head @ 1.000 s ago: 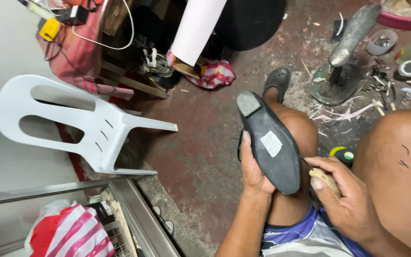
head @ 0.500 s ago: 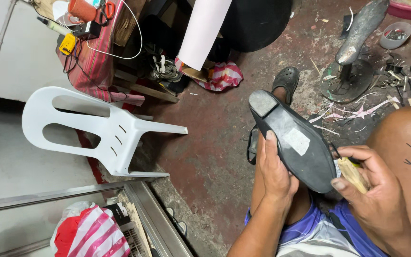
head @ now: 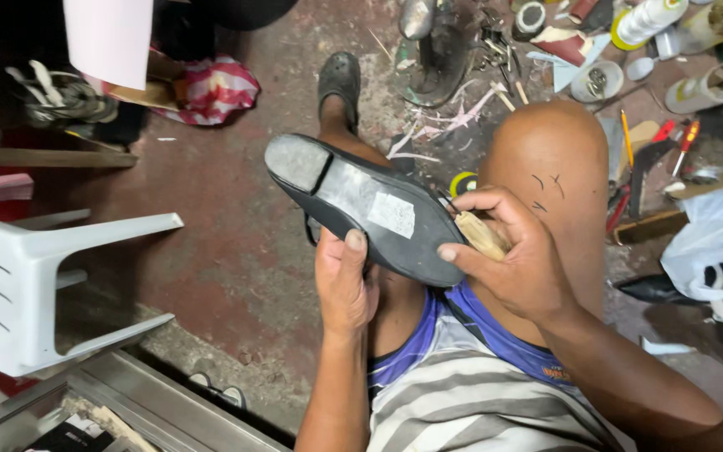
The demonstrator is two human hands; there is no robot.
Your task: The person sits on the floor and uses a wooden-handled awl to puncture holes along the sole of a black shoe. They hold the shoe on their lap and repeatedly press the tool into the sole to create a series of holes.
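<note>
While left hand (head: 346, 280) grips shoe (head: 361, 205), right hand (head: 516, 259) hides tool (head: 480, 236) blade.

Centre of frame: shoe (head: 361, 209), sole up, lying across the thighs. Left hand (head: 345, 280) below it; right hand (head: 516, 259) at its right edge, gripping a wooden-handled tool (head: 480, 236). Left edge: overturned plastic chair (head: 35, 285). Upper centre: sandalled foot (head: 339, 79). Upper right: scattered tools (head: 646, 67). Lower left corner: metal frame (head: 152, 402).
</note>
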